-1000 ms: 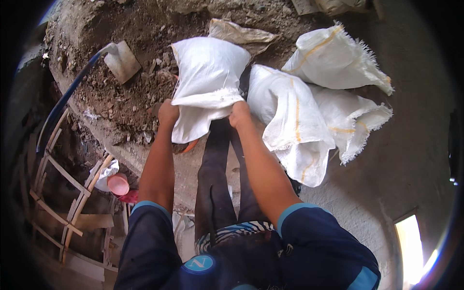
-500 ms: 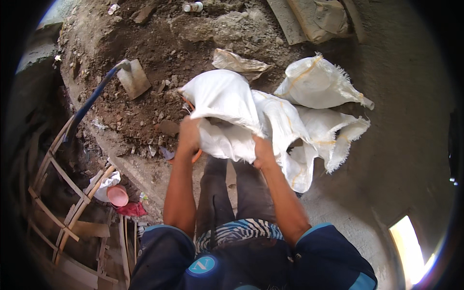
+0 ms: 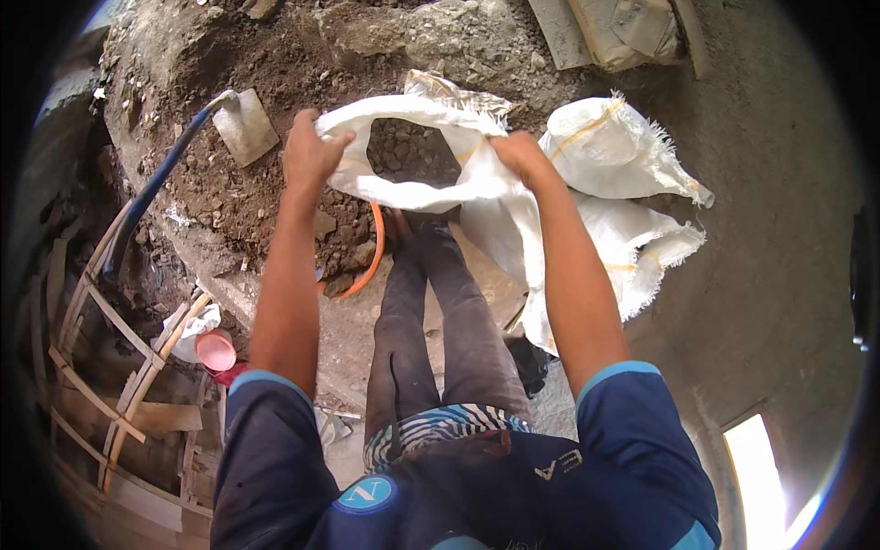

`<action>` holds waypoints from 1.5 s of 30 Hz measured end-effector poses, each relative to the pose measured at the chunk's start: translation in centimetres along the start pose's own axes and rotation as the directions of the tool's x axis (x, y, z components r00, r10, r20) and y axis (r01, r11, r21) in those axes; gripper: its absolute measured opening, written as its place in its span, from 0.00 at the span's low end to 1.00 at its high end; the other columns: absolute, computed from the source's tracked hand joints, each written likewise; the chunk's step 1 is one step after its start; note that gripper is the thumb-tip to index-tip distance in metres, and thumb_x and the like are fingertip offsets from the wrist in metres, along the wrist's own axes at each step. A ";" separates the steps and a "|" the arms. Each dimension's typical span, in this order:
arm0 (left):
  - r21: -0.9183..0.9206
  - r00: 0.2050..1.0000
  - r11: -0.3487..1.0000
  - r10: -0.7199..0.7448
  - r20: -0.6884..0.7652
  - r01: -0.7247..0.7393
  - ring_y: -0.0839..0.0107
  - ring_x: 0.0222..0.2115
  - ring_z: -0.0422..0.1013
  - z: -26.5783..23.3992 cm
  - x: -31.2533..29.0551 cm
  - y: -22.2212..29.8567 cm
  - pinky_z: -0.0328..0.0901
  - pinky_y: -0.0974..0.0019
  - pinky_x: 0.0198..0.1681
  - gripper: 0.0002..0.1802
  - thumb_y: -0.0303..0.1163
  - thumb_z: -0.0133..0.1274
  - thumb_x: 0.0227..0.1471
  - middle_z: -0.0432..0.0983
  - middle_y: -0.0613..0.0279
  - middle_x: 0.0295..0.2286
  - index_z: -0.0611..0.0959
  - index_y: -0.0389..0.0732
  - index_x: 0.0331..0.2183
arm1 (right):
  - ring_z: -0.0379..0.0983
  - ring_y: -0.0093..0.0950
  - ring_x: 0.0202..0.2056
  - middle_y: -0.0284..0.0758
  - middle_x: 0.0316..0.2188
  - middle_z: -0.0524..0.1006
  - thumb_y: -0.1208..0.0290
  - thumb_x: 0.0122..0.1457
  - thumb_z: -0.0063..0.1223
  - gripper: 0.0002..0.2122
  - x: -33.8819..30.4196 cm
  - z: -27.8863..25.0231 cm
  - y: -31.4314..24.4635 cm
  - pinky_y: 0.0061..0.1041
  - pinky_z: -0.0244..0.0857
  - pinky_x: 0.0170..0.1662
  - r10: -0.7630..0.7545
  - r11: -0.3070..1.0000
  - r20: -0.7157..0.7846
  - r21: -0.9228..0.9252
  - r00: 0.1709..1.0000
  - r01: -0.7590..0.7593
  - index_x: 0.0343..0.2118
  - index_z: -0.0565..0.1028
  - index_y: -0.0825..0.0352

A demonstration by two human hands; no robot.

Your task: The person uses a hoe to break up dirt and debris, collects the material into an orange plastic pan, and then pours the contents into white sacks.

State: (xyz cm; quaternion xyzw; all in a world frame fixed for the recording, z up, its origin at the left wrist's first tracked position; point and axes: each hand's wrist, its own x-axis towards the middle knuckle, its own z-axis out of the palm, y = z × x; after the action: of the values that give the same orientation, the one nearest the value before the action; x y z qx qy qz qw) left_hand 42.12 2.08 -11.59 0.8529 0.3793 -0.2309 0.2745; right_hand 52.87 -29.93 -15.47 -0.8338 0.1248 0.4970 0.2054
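A white woven sack (image 3: 412,194) is stretched between my two hands, its mouth spread into a wide ring. Dark soil and stones (image 3: 408,151) show through that ring; whether they lie inside the sack or beyond it I cannot tell. My left hand (image 3: 310,156) grips the left side of the rim, its thumb over the near face. On the opposite side, my right hand (image 3: 521,158) is closed on the rim. Just below the sack, a curved orange edge (image 3: 378,243) borders a heap of soil near my feet. White sack cloth also hangs under my right forearm.
More white sacks with frayed edges, one upper (image 3: 596,151) and one lower (image 3: 655,240), lie at right. A blue-handled hoe (image 3: 246,128) rests on the rubble at left, near a wooden frame (image 3: 137,403) and a pink bowl (image 3: 216,348). Brown paper bags (image 3: 628,32) lie far off.
Both hands have moved up and apart, the left one most. The sack's mouth, folded over before, is now spread wide. More of the orange edge and of my legs shows.
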 end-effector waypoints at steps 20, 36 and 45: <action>-0.658 0.719 -0.371 0.042 0.693 0.656 0.65 0.45 0.72 14.9 -15.2 -11.0 0.67 0.59 0.51 0.18 0.26 0.43 0.57 0.76 0.59 0.43 0.74 0.38 0.49 | 0.77 0.42 0.34 0.46 0.31 0.78 0.74 0.45 0.52 0.12 4.8 1.8 -3.5 0.40 0.68 0.39 -0.434 0.771 -0.161 -0.575 0.886 0.273 0.33 0.79 0.71; -0.015 0.996 1.000 0.019 0.084 -0.018 0.58 0.41 0.73 7.7 -6.4 -1.6 0.67 0.59 0.45 0.33 0.38 0.65 0.42 0.76 0.49 0.42 0.74 0.35 0.49 | 0.77 0.46 0.37 0.47 0.32 0.79 0.52 0.51 0.58 0.25 -12.2 9.5 -7.0 0.40 0.69 0.42 -0.281 0.909 -0.093 -0.346 0.955 0.234 0.44 0.73 0.68; -0.792 0.792 -0.084 0.158 0.589 0.605 0.65 0.31 0.75 7.0 -2.2 -8.6 0.70 0.60 0.38 0.18 0.38 0.50 0.56 0.79 0.59 0.34 0.78 0.34 0.43 | 0.75 0.45 0.41 0.49 0.35 0.79 0.74 0.45 0.52 0.15 -7.0 7.4 4.5 0.38 0.67 0.44 -0.073 0.995 -0.342 -0.084 0.937 0.047 0.39 0.76 0.68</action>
State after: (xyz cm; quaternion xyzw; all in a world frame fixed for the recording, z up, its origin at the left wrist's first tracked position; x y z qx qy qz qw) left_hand 32.86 1.26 -18.04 0.2045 0.4805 -0.1502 0.8395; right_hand 41.94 -30.49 -13.38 -0.9183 0.1147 0.3413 0.1643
